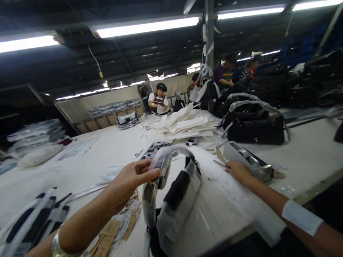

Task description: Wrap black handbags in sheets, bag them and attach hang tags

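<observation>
A black handbag (176,189) stands on the table in front of me, its body partly covered with white wrapping sheet. My left hand (142,173) grips its raised handle (172,153), which is wrapped in white translucent material. A gold-coloured buckle (149,192) shows through the wrap below my thumb. To the right, my right hand (238,170) is closed, with a thin brown piece, seemingly card seen edge-on, at its fingertips. Right beside that hand sits a tape dispenser (248,161). Under my right forearm runs a long strip of white wrapping sheet (233,190).
Brown paper tags (110,229) lie in a heap at the near left, beside wrapped black straps (36,225). White strips (185,122) are piled farther back. Another black handbag (255,126) stands at right. A co-worker (159,100) is across the table; others are behind.
</observation>
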{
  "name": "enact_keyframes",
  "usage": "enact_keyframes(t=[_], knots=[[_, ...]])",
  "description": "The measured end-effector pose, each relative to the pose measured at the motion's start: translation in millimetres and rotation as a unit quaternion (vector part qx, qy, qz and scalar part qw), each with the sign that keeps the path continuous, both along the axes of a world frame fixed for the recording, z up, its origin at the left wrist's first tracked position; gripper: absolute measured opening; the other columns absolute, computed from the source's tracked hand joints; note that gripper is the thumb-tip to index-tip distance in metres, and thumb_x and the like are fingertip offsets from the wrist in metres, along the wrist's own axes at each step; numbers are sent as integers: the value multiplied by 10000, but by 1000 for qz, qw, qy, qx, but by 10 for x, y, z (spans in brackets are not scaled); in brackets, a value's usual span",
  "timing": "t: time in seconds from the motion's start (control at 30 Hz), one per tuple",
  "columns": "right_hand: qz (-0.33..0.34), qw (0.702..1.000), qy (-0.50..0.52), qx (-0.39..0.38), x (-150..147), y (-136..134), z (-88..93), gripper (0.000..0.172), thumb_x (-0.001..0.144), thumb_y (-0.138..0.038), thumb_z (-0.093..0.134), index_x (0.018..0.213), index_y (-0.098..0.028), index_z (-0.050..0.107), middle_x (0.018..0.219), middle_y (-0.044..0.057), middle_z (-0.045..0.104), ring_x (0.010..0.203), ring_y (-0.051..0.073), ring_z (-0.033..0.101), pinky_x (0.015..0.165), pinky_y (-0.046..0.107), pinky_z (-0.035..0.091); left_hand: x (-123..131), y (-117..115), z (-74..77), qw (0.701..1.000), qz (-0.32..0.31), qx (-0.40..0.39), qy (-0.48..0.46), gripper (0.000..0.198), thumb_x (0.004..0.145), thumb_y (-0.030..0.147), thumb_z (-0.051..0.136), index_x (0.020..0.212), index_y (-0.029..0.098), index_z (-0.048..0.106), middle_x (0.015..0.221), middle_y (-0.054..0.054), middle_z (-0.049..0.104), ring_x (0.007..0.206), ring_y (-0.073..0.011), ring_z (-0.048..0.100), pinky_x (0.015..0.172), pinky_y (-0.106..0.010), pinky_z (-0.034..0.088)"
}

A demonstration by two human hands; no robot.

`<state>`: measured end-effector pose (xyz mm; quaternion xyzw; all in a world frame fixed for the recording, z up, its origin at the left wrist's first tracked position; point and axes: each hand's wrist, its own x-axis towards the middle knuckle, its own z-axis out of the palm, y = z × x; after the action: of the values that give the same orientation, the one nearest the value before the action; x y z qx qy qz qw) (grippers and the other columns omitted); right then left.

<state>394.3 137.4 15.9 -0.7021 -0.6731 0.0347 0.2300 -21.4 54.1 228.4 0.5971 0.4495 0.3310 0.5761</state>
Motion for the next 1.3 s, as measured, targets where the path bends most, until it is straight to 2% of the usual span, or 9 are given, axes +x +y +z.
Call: enact_keyframes(t=[0.07, 0.2, 0.4, 0.7, 0.83, 0.97, 1.13, 1.2, 1.3], knots=[[-12, 999, -25, -25, -12, 16, -35, 72, 760, -198, 685, 798, -173, 741, 796, 126, 742, 801, 318, 708, 702, 387, 514, 4, -14, 10, 1000, -3, -1, 0, 567, 756, 424, 810, 1248, 177, 678, 1077, -85, 746, 963, -264, 678, 896, -337, 480], [-16, 997, -63, -44, -43, 0, 47, 184, 831, -187, 589, 893, -163, 762, 877, 167, 746, 854, 368, 700, 701, 413, 490, 0, -34, 18, 1000, 1, 2, 9, 553, 770, 415, 804, 1253, 180, 673, 1105, -85, 740, 998, -260, 670, 909, -325, 480], [46, 994, -99, -31, -272, -173, 196, 328, 966, -289, 440, 1019, -255, 762, 1016, 95, 747, 946, 297, 683, 724, 352, 454, -2, -23, 4, 1000, 4, 9, 17, 552, 775, 421, 799, 1250, 170, 671, 1073, -79, 746, 1039, -271, 661, 934, -337, 475], [64, 994, -87, -31, -626, -254, -91, 114, 862, -181, 598, 840, -171, 710, 933, 132, 711, 894, 273, 646, 711, 318, 400, 41, -27, 29, 1000, -2, 15, 21, 576, 740, 416, 823, 1231, 155, 672, 1100, -82, 738, 1055, -266, 648, 924, -316, 466], [100, 994, -17, -46, -543, -271, -164, 87, 829, -256, 648, 787, -197, 697, 869, 89, 712, 848, 250, 645, 727, 312, 417, 37, -30, 33, 1000, 7, 15, 13, 549, 711, 410, 842, 1178, 161, 697, 1041, -64, 750, 1032, -254, 652, 910, -298, 468], [117, 988, 85, -56, -469, -293, -109, 199, 850, -346, 598, 741, -228, 716, 787, 62, 729, 813, 243, 661, 748, 318, 453, 28, -31, 14, 1000, 12, 9, 2, 567, 686, 393, 858, 1180, 165, 698, 1021, -53, 751, 985, -247, 660, 898, -301, 471], [87, 968, 233, -41, -622, -446, 143, 465, 943, -539, 421, 1039, -214, 739, 891, 75, 751, 694, 204, 664, 635, 307, 498, 5, -26, -22, 1000, 10, 25, 13, 539, 766, 428, 803, 1215, 157, 681, 1021, -61, 749, 1030, -250, 650, 915, -303, 459], [89, 940, 328, -37, -766, -567, 301, 544, 923, -612, 461, 1101, -180, 740, 887, 81, 741, 639, 176, 621, 601, 298, 487, 0, -18, -34, 1000, 7, 27, 9, 525, 795, 436, 779, 1227, 158, 675, 1068, -73, 743, 1047, -248, 647, 911, -300, 459], [103, 847, 517, -65, -1008, -772, 569, 514, 825, -613, 657, 1038, -161, 780, 881, 78, 723, 687, 161, 565, 677, 313, 477, 10, -11, -44, 999, 9, 33, 1, 495, 803, 417, 777, 1211, 153, 682, 1050, -74, 748, 1018, -235, 657, 894, -288, 465]])
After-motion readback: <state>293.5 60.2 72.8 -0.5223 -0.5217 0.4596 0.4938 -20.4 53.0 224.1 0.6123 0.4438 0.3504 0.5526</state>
